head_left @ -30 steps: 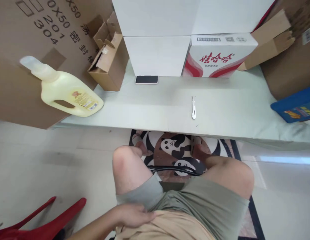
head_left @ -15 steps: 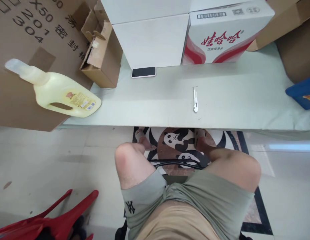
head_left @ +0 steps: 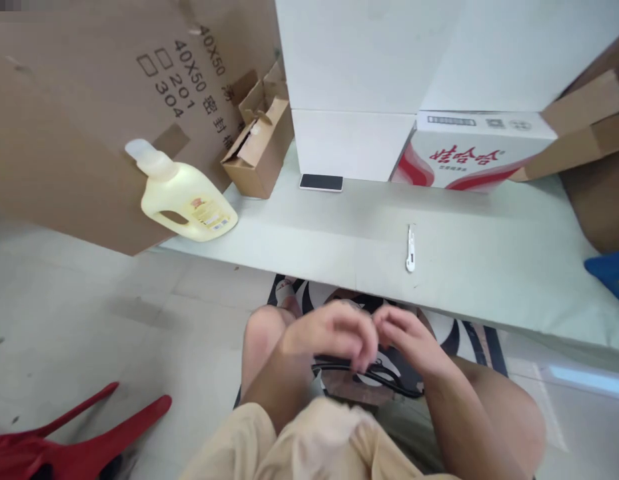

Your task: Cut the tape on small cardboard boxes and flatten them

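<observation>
Both my hands hang over my lap, just in front of the table edge, and they are slightly blurred. My left hand (head_left: 334,333) has loosely bent fingers, and I see nothing in it. Close beside it, my right hand (head_left: 406,339) is loosely curved with its fingers apart, also holding nothing that I can see. Nearest to them on the table lies a slim white utility knife (head_left: 411,250). Farther back, a phone (head_left: 321,183) rests against the white boxes. A pale yellow jug-shaped bottle (head_left: 189,200) with a handle stands at the table's left.
A small opened cardboard box (head_left: 262,157) sits behind the bottle, with a large printed carton (head_left: 89,120) at far left. White boxes (head_left: 352,143) and a red-and-white box (head_left: 464,157) line the back. Something blue (head_left: 609,273) is at right. A red chair (head_left: 89,433) stands lower left.
My two hands have come into view above my lap, close together. The view has shifted, so the table and its things appear lower. The utility knife and phone still lie on the table.
</observation>
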`<state>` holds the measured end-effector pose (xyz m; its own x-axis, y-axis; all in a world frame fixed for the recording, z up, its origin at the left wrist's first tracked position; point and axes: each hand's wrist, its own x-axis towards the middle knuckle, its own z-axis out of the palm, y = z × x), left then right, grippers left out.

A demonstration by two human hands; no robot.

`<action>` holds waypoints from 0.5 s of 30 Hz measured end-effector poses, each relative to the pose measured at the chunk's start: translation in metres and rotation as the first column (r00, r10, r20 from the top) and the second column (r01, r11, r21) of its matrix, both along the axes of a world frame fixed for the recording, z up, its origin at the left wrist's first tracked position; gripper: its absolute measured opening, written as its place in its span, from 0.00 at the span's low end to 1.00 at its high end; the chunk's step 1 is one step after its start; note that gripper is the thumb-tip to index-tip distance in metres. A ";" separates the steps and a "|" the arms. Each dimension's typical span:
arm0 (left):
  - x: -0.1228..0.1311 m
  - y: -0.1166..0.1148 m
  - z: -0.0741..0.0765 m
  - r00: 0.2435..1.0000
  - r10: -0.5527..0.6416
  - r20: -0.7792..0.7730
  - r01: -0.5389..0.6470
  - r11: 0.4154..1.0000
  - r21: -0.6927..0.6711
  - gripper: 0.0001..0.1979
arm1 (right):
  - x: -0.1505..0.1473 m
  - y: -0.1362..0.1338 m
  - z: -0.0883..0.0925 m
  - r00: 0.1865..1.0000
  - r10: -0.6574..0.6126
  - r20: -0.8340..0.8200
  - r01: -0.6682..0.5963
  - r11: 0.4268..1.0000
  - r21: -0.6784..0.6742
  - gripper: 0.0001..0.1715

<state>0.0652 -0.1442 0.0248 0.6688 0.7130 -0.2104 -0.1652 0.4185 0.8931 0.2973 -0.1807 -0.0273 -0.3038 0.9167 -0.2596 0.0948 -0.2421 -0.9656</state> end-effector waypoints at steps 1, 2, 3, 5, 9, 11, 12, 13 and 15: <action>-0.006 0.013 0.001 0.985 0.149 -0.089 -0.148 0.989 0.022 0.12 | -0.012 0.010 0.006 0.998 -0.039 0.054 0.040 0.999 -0.025 0.22; -0.014 0.027 0.000 0.946 0.283 -0.158 -0.278 0.959 0.052 0.09 | -0.024 0.024 0.010 0.989 -0.092 0.111 0.096 0.995 -0.030 0.22; -0.024 0.043 -0.002 0.839 0.507 -0.196 -0.505 0.861 0.066 0.08 | -0.039 0.041 0.012 0.976 -0.141 0.164 0.146 0.989 -0.019 0.21; -0.047 0.075 -0.009 0.663 0.738 -0.125 -0.746 0.666 -0.025 0.08 | -0.072 0.081 0.014 0.956 -0.194 0.221 0.189 0.981 0.044 0.21; -0.092 0.112 -0.028 0.531 0.847 -0.016 -0.836 0.520 -0.175 0.14 | -0.156 0.170 0.013 0.953 -0.160 0.257 0.111 0.974 0.197 0.18; -0.112 0.117 -0.035 0.487 0.873 0.021 -0.848 0.479 -0.226 0.15 | -0.203 0.213 0.016 0.947 -0.152 0.282 0.066 0.954 0.292 0.18; -0.121 0.117 -0.037 0.479 0.877 0.038 -0.846 0.472 -0.246 0.14 | -0.227 0.233 0.019 0.944 -0.148 0.295 0.041 0.939 0.341 0.19; -0.130 0.117 -0.038 0.469 0.881 0.057 -0.843 0.466 -0.268 0.14 | -0.250 0.252 0.022 0.939 -0.146 0.311 0.013 0.920 0.391 0.22; -0.144 0.116 -0.039 0.423 0.900 0.109 -0.840 0.434 -0.324 0.14 | -0.293 0.283 0.028 0.900 -0.134 0.414 -0.115 0.845 0.523 0.31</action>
<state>-0.0789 -0.0281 -0.0139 -0.2450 0.9018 -0.3559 -0.7245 0.0737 0.6853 0.0045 0.1020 0.0006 -0.2695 0.9496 0.1603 0.5188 0.2834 -0.8065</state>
